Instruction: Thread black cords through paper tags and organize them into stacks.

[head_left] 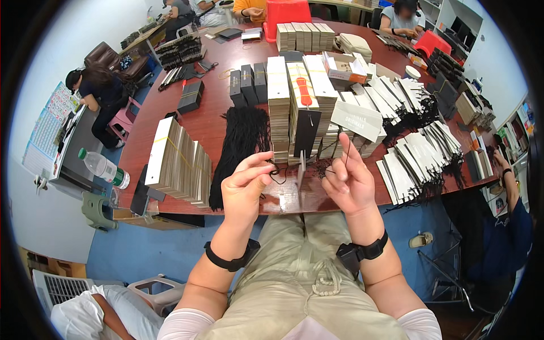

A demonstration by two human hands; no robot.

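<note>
My left hand (243,190) is raised over the table's near edge, its thumb and fingertips pinched on a thin black cord (277,174). Opposite it, my right hand (350,178) has the index finger pointing up and the other fingers curled in, with black cord running along them. Between the hands a narrow card tag (301,177) hangs almost edge-on and looks blurred. Just beyond stand banded stacks of white tags (278,79), with a red-handled tool (305,90) lying on one. A thick bundle of black cords (241,141) lies beyond my left hand.
Fanned corded white tags (419,161) lie at the right. A banded tag stack (177,161) and a water bottle (105,169) are at the left. Dark tag blocks (247,84) and a red plastic stool (286,14) stand farther back. Several people sit around the room.
</note>
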